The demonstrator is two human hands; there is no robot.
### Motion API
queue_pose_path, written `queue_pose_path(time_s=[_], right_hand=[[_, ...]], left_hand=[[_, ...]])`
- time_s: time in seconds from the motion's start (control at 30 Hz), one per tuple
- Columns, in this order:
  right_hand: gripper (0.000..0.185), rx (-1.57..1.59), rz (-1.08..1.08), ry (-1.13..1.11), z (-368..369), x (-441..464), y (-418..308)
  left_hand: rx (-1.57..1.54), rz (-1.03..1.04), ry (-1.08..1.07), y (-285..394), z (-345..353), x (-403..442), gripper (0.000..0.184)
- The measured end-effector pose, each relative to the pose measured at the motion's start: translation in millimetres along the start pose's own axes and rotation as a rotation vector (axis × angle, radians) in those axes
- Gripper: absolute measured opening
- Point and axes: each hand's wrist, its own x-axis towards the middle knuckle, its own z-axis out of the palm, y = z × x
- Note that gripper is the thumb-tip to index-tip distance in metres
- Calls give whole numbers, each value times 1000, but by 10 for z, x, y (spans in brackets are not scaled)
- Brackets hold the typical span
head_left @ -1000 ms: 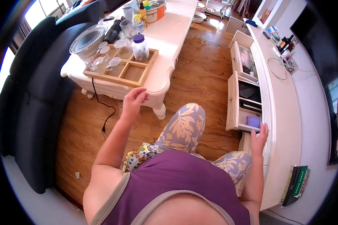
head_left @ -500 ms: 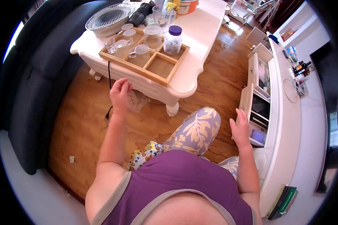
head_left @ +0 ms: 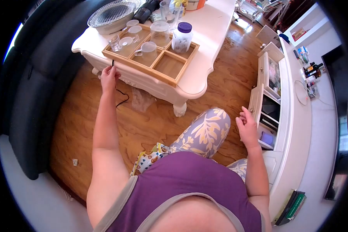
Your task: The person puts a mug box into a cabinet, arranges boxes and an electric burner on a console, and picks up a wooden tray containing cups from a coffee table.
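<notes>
My left hand (head_left: 110, 79) is closed in a pinch on a thin black cable (head_left: 123, 102) beside the front edge of the white table (head_left: 197, 87). A short bit of the cable shows above my fingertips, and the rest curls below towards the floor. Just above that hand, on the table, lies a wooden divided tray (head_left: 143, 69) with several clear cups and a glass mug (head_left: 148, 48). A white jar with a purple lid (head_left: 182, 37) stands in one compartment. My right hand (head_left: 247, 125) hangs in the air near the cabinet, fingers loosely bent and apart, holding nothing.
A round pan with a wire grill (head_left: 114, 17) and a clear pitcher (head_left: 170, 13) are farther back on the table. A white cabinet (head_left: 272, 116) with drawers and doors ajar stands on the right. A dark sofa (head_left: 42, 89) fills the left. A plastic bag (head_left: 143, 99) lies under the table.
My left hand has moved up and left and taken hold of the black cable, whose lower end has shifted. My right hand stays near the cabinet, its fingers slightly more bent.
</notes>
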Motion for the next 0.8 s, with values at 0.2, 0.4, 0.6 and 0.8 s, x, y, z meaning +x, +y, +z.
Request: queue_pose_path(time_s=[0.2,0.4,0.6,0.8], right_hand=[[46,30,23,-22,-57,-24,-41],[45,59,44,-41,-84,-4,-52],[45,67,6,-74,-52,16,-143],[45,75,14,-87,-96,-12,-130]], left_hand=[[35,123,-7,-154,-319,374,17],[310,120,28,-1,-492,616,24],[280,193,39,292,-343,726,39],[464,116,1,410,-117,709,41]])
